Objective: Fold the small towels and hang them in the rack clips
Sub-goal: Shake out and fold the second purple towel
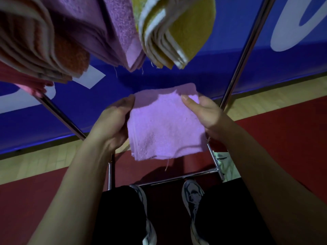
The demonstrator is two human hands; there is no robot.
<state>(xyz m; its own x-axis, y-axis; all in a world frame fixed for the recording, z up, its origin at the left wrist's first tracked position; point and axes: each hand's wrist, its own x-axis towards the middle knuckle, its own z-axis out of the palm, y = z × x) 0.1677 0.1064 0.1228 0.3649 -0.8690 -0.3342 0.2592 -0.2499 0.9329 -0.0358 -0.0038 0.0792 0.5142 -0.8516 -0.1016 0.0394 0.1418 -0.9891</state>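
Note:
A folded purple towel (166, 124) is held flat between both hands in front of me, above the rack's base. My left hand (111, 124) grips its left edge, thumb on top near the far corner. My right hand (205, 115) pinches the right edge, thumb on the upper face. Above hang folded towels: an orange one (44, 41), a purple one (113, 30), a yellow-and-white one (178, 32) and a pink one (30, 82) at the far left. The clips holding them are out of view.
Chrome rack legs run down at left (62, 114) and right (246, 50), joined by a low crossbar (177, 179). A blue banner (177, 71) stands behind the rack. My shoes (192, 195) stand on red flooring beside a wooden strip.

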